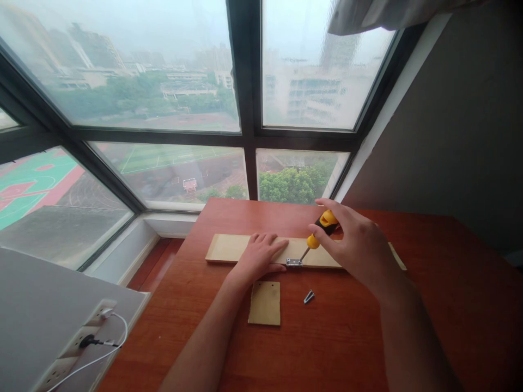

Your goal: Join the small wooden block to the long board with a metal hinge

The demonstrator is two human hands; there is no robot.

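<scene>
Screwdriver (pixel 313 241) in half-curled right hand (pixel 359 251)

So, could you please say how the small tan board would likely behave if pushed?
The small tan board would probably slide rather than tip, lying flat on the smooth-looking table. It looks thin, so it's likely light; its flat, straight-edged shape suggests it may be fairly stiff.

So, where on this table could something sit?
Bare table lies between the forearms, nearer the camera than the small panel and metal pieces; also beyond the long board. Crowded: around the silver fitting, with left hand, right hand and screwdriver.
</scene>
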